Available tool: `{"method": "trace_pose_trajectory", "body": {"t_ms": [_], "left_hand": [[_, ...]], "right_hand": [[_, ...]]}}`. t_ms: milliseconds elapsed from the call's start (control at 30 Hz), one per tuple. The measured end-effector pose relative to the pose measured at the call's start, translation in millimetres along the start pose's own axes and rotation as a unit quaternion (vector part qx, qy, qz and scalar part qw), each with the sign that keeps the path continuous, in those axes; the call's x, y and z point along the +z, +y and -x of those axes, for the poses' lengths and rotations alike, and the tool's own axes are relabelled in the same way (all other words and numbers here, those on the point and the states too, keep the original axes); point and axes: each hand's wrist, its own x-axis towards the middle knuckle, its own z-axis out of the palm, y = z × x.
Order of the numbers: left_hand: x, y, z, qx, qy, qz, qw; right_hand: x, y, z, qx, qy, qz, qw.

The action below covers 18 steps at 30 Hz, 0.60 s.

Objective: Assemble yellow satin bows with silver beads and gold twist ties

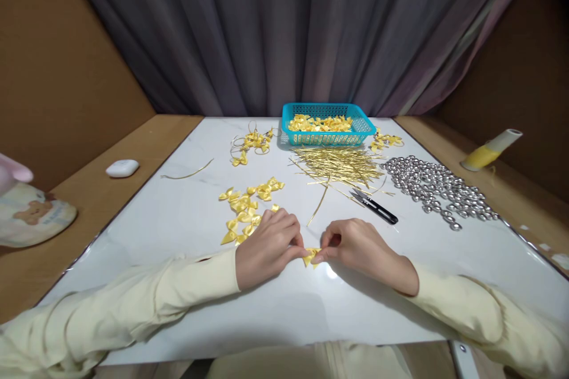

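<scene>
A small yellow ribbon bow is pinched between my two hands, low over the white tabletop near me. My left hand grips its left side between thumb and fingertips. On the right side, the thumb and forefinger of my right hand close on it. Several more yellow bows lie loose just beyond my left hand, which hides some of them. Past my hands is a heap of gold twist ties, with one single tie lying nearer to me.
Black thread snips lie right of the ties, beside many silver beads. A blue basket of bows stands at the back. Bows with ties lie left of it. A white case and a yellow thread spool flank the table.
</scene>
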Motion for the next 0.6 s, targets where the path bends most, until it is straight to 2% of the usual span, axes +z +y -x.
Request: {"method": "trace_pose_trajectory", "body": {"t_ms": [200,433,600], "left_hand": [[0.9,-2.4,-0.4,-0.009,-0.004,0.03,1.0],[4.2,-4.7,1.8,0.005,0.006,0.084,0.996],[3.7,-4.9,1.0,0.013,0.012,0.092,0.996]], "right_hand": [[-0.8,2.4,-1.7,-0.007,-0.014,-0.023,1.0],[-3.8,22.5,-9.3,-0.037,-0.098,-0.142,0.984],[-3.3,21.9,-10.4,-0.017,-0.095,-0.14,0.985]]}}
